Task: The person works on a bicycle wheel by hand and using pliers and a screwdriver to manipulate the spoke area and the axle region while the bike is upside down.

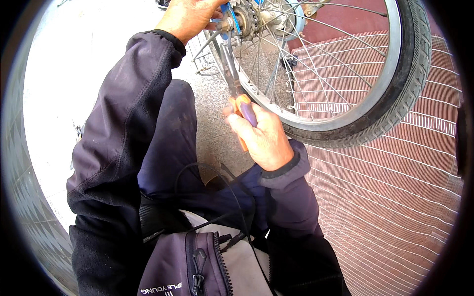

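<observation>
My left hand [190,18] is closed at the top, gripping a blue metal piece [236,22] beside the axle and toothed sprocket [250,22] of a bicycle wheel. My right hand [260,133] is closed round a pair of pliers with orange and purple handles [247,112]. Their long dark metal end [231,69] reaches up toward the hub, just below my left hand; whether its tip touches the hub is unclear. The wheel, with black tyre [410,74], silver rim and spokes, fills the upper right, its tyre passing behind my right hand.
A striped reddish-brown mat [375,192] lies on the right under the wheel. Pale floor [54,98] spans the left, with small metal items partly behind my left sleeve. My legs [170,143] are bent below, with a bag [173,261] and loose straps at my front.
</observation>
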`<state>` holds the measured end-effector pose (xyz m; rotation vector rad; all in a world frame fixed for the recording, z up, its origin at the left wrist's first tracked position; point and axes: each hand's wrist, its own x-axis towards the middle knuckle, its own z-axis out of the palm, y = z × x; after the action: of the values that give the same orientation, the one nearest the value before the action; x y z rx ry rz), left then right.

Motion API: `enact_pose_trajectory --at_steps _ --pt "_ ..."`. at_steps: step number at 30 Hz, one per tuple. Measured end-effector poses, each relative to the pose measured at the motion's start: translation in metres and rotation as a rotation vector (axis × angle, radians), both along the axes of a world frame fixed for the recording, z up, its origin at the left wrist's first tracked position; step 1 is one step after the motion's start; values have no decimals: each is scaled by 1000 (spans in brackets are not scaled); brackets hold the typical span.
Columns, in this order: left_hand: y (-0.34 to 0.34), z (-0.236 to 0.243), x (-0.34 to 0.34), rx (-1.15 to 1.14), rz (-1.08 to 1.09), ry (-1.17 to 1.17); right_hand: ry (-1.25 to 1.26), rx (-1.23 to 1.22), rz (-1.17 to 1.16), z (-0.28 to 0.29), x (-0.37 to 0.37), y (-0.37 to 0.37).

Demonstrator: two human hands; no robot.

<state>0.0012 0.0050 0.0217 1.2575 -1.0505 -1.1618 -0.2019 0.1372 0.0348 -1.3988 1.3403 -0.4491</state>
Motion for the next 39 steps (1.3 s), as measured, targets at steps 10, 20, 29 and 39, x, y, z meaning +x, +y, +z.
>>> enact_pose_trajectory --at_steps 10,20,29,39 --pt "-2 -7 4 -22 -34 57 2 41 -165 -7 -3 11" --pt "-4 -24 8 -90 -3 -158 -855 714 -317 -23 -10 38" --pt "-11 -25 8 -70 -13 -27 -914 649 -322 -37 -19 58" --pt "-10 -25 11 -56 -19 -62 -695 580 -422 -47 -14 70"
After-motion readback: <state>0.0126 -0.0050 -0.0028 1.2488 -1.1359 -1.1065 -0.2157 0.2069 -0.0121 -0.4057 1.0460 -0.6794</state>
